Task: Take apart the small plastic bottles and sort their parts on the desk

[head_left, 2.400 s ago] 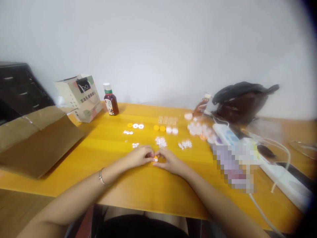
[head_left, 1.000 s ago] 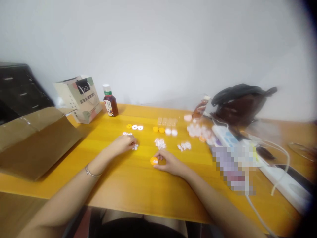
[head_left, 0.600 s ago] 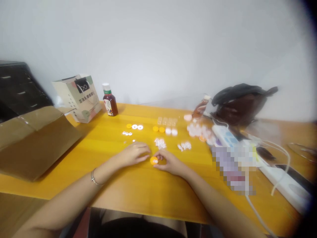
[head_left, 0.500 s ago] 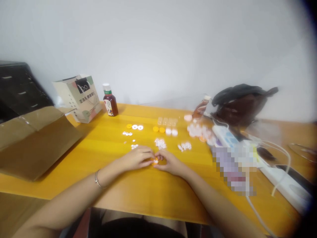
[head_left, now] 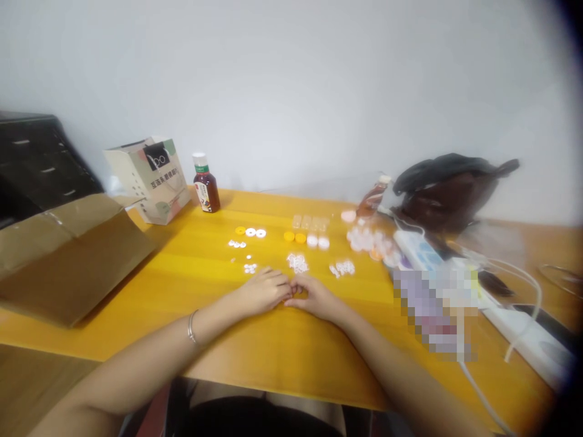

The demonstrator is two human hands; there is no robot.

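My left hand (head_left: 268, 290) and my right hand (head_left: 314, 297) meet above the table's middle, fingertips close together. The left fingers are curled over the spot where the small orange round piece sat half a second ago; they now hide nearly all of it. My right thumb and index finger close in on the same spot from the other side. Just beyond the hands are small white pieces (head_left: 250, 268) and a pile of small clear-white pieces (head_left: 297, 263). Another such pile (head_left: 342, 267) lies farther right.
Behind stand orange caps (head_left: 294, 237), white caps (head_left: 317, 241), clear pieces (head_left: 310, 223) and ring-like discs (head_left: 250, 232). At left are a cardboard box (head_left: 77, 261), a paper bag (head_left: 164, 182) and a bottle (head_left: 206, 185). A power strip (head_left: 419, 250), cables and a dark bag (head_left: 455, 188) crowd the right.
My left hand has rolled over and its fingers have curled in, covering the orange round piece that showed between the hands. The right hand has barely moved. The view has shifted slightly.
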